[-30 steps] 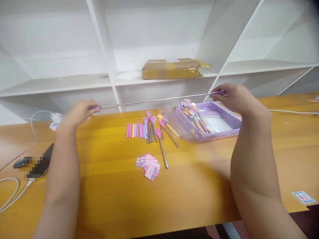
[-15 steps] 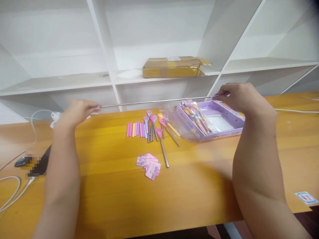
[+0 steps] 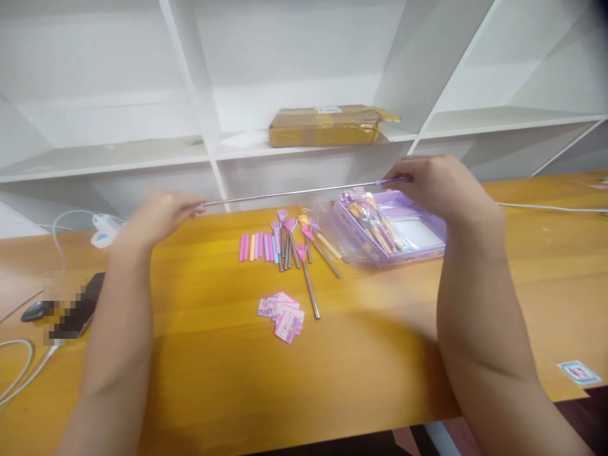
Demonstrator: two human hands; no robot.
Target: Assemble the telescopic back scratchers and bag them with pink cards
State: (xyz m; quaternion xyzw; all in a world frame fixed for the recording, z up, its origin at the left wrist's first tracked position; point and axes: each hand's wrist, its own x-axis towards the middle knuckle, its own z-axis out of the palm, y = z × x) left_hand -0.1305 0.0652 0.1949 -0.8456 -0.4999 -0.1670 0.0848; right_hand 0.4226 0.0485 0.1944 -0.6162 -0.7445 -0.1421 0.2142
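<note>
A thin telescopic metal rod (image 3: 294, 192) is stretched level above the wooden table (image 3: 380, 342), held at both ends. My left hand (image 3: 159, 215) pinches its left tip. My right hand (image 3: 434, 183) is closed on the purple end at the right, above a purple box (image 3: 427, 250) holding more small hand-shaped sticks in plastic. Below the rod lie a row of pastel sleeves (image 3: 256, 247), several collapsed hand-shaped sticks (image 3: 299, 247) and a small pile of pink cards (image 3: 282, 315).
A taped brown parcel (image 3: 327, 125) lies on the white shelf behind the table. At the left edge are a dark phone (image 3: 78, 310), white cables (image 3: 19, 367) and a white plug (image 3: 102, 231). A small sticker (image 3: 577, 372) sits near the front right corner.
Both hands have drawn closer together, so the rod is shorter than a second ago. The left hand moved right and the right hand moved left.
</note>
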